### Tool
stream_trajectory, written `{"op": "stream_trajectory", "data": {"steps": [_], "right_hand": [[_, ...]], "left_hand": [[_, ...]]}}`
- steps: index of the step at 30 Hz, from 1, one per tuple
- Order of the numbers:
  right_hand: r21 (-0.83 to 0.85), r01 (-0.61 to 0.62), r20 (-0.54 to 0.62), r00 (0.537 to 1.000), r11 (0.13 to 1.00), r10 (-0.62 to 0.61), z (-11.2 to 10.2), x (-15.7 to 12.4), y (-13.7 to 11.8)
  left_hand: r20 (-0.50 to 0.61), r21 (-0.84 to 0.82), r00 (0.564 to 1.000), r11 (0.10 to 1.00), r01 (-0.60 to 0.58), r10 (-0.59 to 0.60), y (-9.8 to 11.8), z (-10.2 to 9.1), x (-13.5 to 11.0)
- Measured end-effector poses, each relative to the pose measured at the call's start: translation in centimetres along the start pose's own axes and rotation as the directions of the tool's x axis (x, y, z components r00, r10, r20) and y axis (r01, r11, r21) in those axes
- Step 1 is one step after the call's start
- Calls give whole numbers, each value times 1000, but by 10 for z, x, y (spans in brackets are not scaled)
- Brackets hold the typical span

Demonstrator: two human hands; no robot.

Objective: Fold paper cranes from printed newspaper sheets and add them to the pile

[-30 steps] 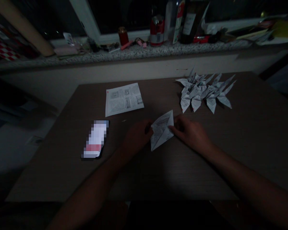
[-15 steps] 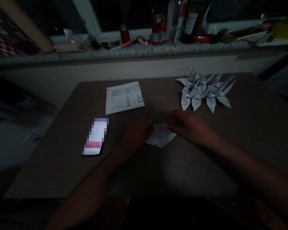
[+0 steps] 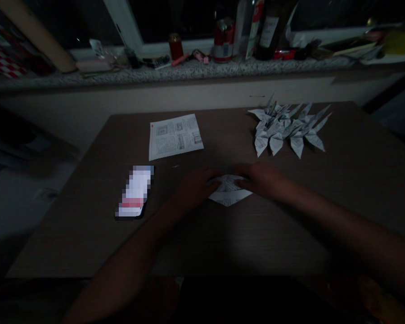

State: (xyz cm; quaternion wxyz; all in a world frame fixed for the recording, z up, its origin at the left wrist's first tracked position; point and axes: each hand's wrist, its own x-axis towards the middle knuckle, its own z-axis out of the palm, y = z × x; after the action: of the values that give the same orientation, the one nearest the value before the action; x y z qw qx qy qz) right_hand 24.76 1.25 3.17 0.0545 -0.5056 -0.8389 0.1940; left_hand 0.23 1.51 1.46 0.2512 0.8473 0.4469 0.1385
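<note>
A folded piece of printed paper [image 3: 230, 197] lies on the brown table in front of me, its pointed edge toward me. My left hand [image 3: 202, 182] grips its left side, the thumb on top of the paper. On the right side, my right hand [image 3: 256, 177] holds the paper the same way, thumb over it and fingers at the far edge. The far fingertips of both hands are dim and partly hidden. Beyond my right hand stands a cluster of folded paper cranes [image 3: 286, 128] made from printed sheets.
A flat printed sheet [image 3: 175, 137] lies toward the back of the table [image 3: 97, 180]. Left of my hands is a lit phone [image 3: 135, 191]. On the stone windowsill [image 3: 189, 69] stand a red can [image 3: 223, 40], a dark bottle [image 3: 268, 33] and small clutter.
My right hand has moved slightly right along the paper and flattened. The paper's near flap looks wider and flatter, and my left thumb now lies over its left part.
</note>
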Motion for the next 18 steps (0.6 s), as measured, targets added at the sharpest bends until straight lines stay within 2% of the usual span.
{"op": "stream_trajectory", "data": {"steps": [5,13,18], "right_hand": [[121,-3,-43,999,993,8,2,-6,-2],[309,134,-173,982,942,-83,16,-19,8],[355,206,-212,968,912,-136,21,-22,13]], "left_hand": [[51,-78,999,997,22,-18,-5,3,2],[77,-310,997,951,6,19,-2,-3,0],[84,-337,996,941,-6,36,1,-7,1]]}}
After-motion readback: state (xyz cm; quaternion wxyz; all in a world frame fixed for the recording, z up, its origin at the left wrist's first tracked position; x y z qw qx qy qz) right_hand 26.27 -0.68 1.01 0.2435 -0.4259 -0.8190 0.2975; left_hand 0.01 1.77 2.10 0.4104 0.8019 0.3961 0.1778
